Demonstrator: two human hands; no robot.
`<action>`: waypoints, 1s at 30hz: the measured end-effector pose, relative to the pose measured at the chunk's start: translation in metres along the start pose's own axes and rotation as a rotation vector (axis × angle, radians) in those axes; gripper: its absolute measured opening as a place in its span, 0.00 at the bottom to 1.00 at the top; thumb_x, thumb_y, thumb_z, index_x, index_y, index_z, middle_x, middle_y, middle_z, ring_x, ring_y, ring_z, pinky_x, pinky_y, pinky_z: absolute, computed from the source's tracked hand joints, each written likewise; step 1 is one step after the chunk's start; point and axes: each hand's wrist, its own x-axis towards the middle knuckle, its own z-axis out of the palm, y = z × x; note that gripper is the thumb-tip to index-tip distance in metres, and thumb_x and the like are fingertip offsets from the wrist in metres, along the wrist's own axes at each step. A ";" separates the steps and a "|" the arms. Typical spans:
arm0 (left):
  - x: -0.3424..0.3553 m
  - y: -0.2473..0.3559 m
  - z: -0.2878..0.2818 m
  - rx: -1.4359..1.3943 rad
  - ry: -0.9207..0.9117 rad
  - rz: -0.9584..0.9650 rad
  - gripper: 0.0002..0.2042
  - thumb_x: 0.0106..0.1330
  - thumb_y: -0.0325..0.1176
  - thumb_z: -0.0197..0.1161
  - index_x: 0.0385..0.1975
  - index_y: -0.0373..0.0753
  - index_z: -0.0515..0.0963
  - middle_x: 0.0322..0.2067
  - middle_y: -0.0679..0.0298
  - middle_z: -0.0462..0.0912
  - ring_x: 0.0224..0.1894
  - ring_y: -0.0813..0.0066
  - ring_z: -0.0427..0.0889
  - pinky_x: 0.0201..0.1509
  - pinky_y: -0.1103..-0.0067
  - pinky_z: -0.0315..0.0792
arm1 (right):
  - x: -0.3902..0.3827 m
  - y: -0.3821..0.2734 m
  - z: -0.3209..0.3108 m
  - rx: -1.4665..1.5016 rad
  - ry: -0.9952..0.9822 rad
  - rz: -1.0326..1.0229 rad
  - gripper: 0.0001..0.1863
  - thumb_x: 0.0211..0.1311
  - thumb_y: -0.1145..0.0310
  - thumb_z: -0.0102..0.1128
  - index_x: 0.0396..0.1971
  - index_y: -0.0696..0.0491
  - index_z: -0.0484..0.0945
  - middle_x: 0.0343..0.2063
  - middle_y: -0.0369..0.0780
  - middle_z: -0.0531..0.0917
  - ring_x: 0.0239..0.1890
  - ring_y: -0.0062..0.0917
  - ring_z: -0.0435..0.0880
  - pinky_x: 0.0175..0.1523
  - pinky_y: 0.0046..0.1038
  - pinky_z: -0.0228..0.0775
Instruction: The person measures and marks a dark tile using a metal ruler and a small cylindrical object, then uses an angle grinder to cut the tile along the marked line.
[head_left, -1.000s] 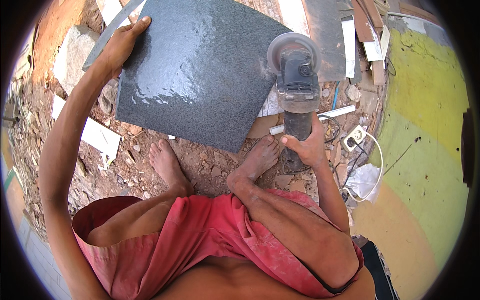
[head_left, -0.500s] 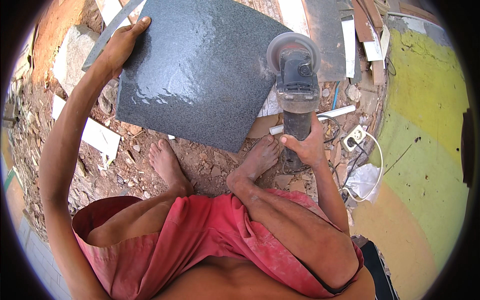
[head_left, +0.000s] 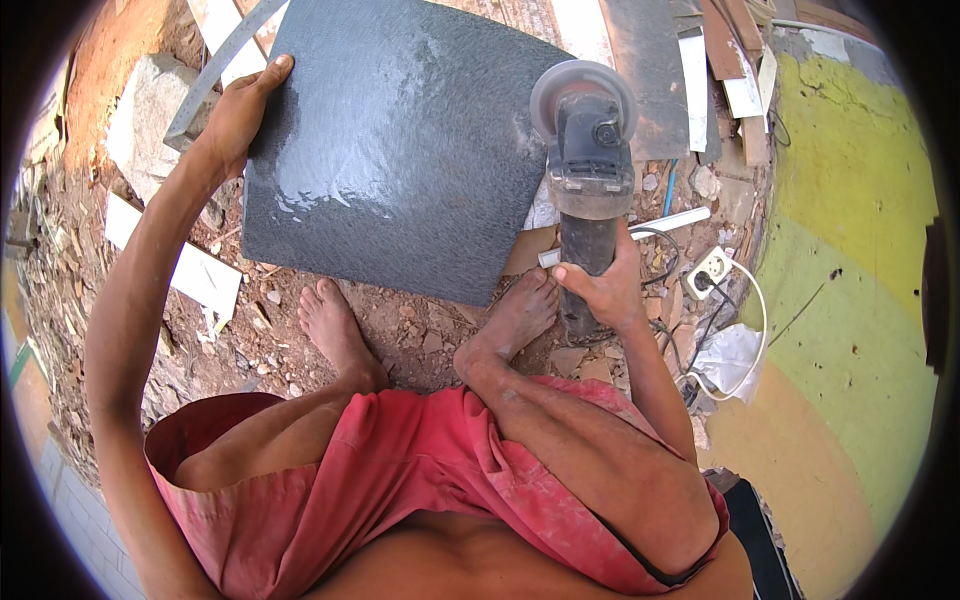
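A dark grey stone slab with a wet, shiny patch leans in front of me, tilted. My left hand grips its upper left edge, thumb on the face and fingers behind, out of sight. In my right hand is an angle grinder, its dark body wrapped by my fingers. The grinder's round disc lies at the slab's right edge, overlapping it in view; whether it touches I cannot tell.
My bare feet stand on rubble below the slab. A white socket strip with a black plug lies at right, near loose cables. Boards and offcuts lie at the back right. A metal bar and pale rock sit at left.
The slab has turned slightly and shifted a little to the right at its lower left corner. My left hand has come down slightly with its edge; the grinder has moved slightly left and up.
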 end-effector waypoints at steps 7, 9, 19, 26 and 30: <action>-0.032 -0.020 0.006 -0.254 -0.031 -0.117 0.34 0.74 0.52 0.44 0.63 0.23 0.59 0.59 0.38 0.67 0.65 0.49 0.67 0.70 0.61 0.58 | -0.011 -0.010 -0.012 0.034 0.049 -0.030 0.33 0.46 0.62 0.74 0.50 0.59 0.70 0.38 0.40 0.82 0.37 0.22 0.82 0.45 0.27 0.75; -0.043 -0.028 0.004 -0.289 -0.028 -0.090 0.33 0.75 0.51 0.44 0.63 0.23 0.59 0.60 0.39 0.66 0.65 0.51 0.67 0.70 0.62 0.58 | -0.017 -0.017 -0.014 0.054 0.046 -0.002 0.32 0.46 0.62 0.74 0.50 0.59 0.70 0.39 0.41 0.82 0.37 0.22 0.83 0.45 0.27 0.75; -0.066 -0.023 0.015 -0.399 0.037 -0.130 0.32 0.73 0.54 0.47 0.62 0.30 0.62 0.55 0.44 0.73 0.57 0.58 0.76 0.65 0.63 0.65 | -0.027 -0.038 -0.003 0.155 0.008 0.064 0.33 0.45 0.64 0.72 0.51 0.60 0.69 0.38 0.40 0.81 0.36 0.21 0.82 0.44 0.26 0.75; -0.085 -0.045 0.033 -0.558 0.105 -0.085 0.29 0.75 0.51 0.41 0.64 0.32 0.60 0.60 0.47 0.69 0.63 0.56 0.69 0.69 0.62 0.57 | -0.033 -0.044 -0.006 0.144 -0.016 0.153 0.32 0.46 0.65 0.72 0.51 0.60 0.69 0.38 0.40 0.81 0.35 0.21 0.82 0.43 0.25 0.75; -0.089 -0.054 0.039 -0.591 0.062 -0.027 0.32 0.74 0.53 0.42 0.67 0.31 0.57 0.63 0.44 0.64 0.68 0.50 0.62 0.72 0.58 0.51 | -0.036 -0.056 -0.001 0.178 0.023 0.168 0.31 0.48 0.65 0.71 0.51 0.60 0.69 0.38 0.42 0.82 0.34 0.23 0.83 0.43 0.27 0.76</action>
